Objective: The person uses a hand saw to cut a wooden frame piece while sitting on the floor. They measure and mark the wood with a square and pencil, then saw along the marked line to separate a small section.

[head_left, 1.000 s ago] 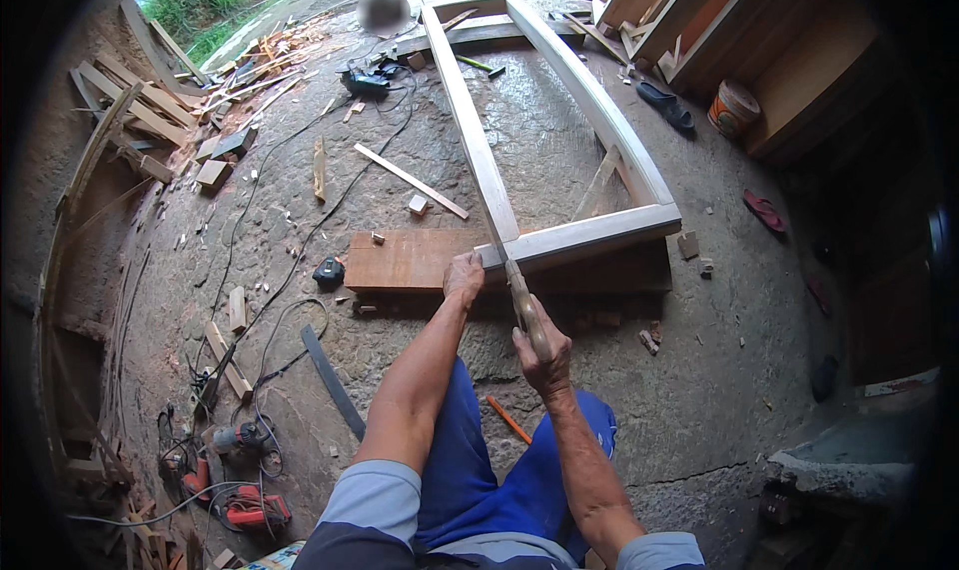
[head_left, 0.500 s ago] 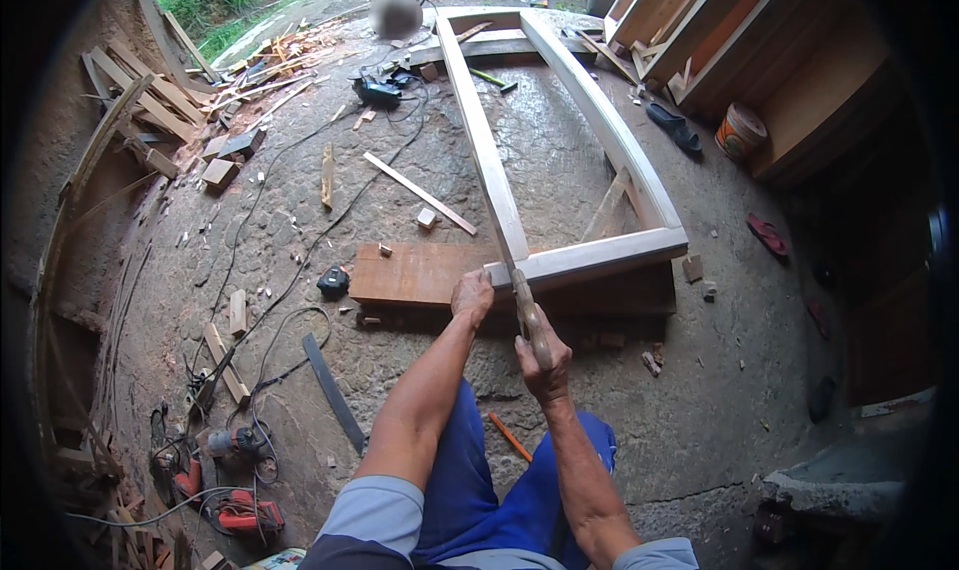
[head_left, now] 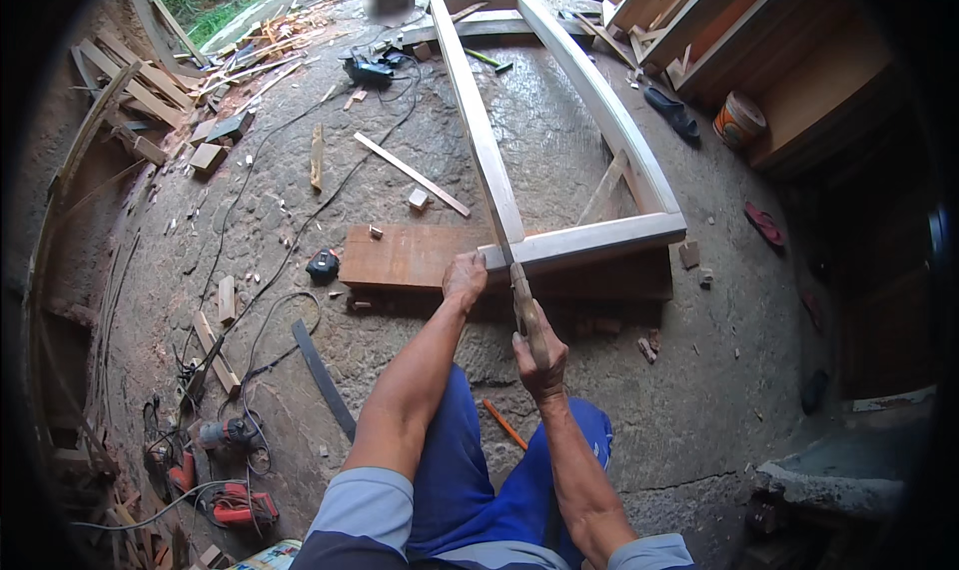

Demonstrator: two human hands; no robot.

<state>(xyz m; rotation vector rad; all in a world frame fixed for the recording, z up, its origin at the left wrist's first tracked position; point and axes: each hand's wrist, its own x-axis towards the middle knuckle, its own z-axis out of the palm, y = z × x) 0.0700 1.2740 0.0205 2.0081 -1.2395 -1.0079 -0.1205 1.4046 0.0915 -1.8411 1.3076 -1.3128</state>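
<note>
In my right hand (head_left: 540,358) is the wooden handle (head_left: 524,310) of a handsaw, the fingers wrapped around it. The narrow saw blade (head_left: 493,218) points away from me, at the near left corner of a pale wooden frame (head_left: 599,238), beside the frame's long left rail. How deep the teeth sit in the wood is hard to see. My left hand (head_left: 466,278) grips the left end of the frame's near rail, just left of the blade. Under that rail lies a thick reddish-brown board (head_left: 400,258).
Left of the board sits a dark battery-like block (head_left: 323,266). Corded power tools (head_left: 245,505) and cables lie at the lower left. A dark flat strip (head_left: 325,380) and an orange pencil-like stick (head_left: 504,423) are near my legs. Shelving (head_left: 789,90) and a bucket (head_left: 739,118) stand right.
My right hand has drawn the saw slightly back toward me relative to the frame. My left hand keeps its place on the rail. The whole view has shifted a little.
</note>
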